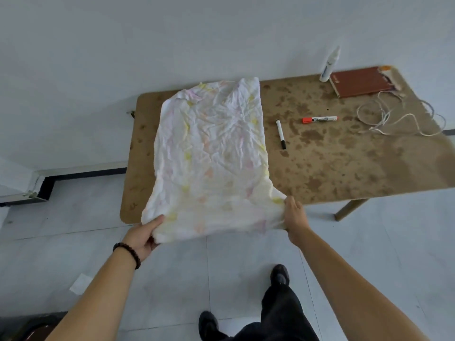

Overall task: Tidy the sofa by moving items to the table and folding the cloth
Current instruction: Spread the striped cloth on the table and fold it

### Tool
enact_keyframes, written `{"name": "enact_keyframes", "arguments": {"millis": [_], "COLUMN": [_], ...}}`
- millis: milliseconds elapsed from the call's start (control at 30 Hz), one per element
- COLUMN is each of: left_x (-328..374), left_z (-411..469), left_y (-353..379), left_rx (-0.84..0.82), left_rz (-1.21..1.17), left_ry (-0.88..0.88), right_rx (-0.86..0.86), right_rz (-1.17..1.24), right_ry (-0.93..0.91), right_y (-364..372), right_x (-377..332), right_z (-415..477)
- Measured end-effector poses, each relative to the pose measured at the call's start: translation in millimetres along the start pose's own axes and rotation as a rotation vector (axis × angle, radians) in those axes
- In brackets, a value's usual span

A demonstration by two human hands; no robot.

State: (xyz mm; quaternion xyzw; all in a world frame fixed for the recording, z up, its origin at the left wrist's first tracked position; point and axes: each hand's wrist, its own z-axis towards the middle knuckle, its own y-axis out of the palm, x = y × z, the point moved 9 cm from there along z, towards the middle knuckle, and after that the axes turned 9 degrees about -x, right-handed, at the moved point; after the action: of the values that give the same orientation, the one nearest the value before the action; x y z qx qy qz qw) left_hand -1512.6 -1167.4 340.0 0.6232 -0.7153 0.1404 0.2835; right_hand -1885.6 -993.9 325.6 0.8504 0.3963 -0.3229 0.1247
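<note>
A wrinkled white cloth (211,153) with faint pink and yellow marks lies spread over the left part of the brown table (332,168), its near edge hanging past the table's front. My left hand (142,236) grips the cloth's near left corner. My right hand (295,217) grips the near right corner. On the table to the right lie a black-capped marker (281,134), a red-capped marker (319,119), a brown book (360,82), a white bottle (329,65) and a tangled white cable (394,116).
The table stands against a white wall, with one leg (349,209) visible at the front right. A scrap of white paper (80,283) lies on the tiled floor at the left. My legs and black shoes (279,275) are below. A dark object (29,326) shows at the bottom left corner.
</note>
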Motion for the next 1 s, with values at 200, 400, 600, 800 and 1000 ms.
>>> {"name": "enact_keyframes", "arguments": {"millis": [200,400,600,800,1000], "left_x": [67,-42,-63,19,15], "left_z": [-46,-44,-60,-105,-102], "left_y": [25,-26,-34,-17,-26], "left_rx": [-0.304,-0.130,-0.140,-0.254,-0.204], "left_rz": [-0.185,-0.205,-0.259,-0.332,-0.301], "left_ry": [0.240,-0.108,-0.115,0.169,0.130], "right_rx": [-0.156,-0.158,-0.170,-0.190,-0.154], "right_rz": [0.357,0.331,0.234,0.335,0.447], "right_ry": [-0.223,0.176,0.040,-0.280,-0.203], "right_y": [14,27,23,20,22], "right_x": [-27,90,80,-1,14], "right_z": [-71,-94,-125,-175,-171]}}
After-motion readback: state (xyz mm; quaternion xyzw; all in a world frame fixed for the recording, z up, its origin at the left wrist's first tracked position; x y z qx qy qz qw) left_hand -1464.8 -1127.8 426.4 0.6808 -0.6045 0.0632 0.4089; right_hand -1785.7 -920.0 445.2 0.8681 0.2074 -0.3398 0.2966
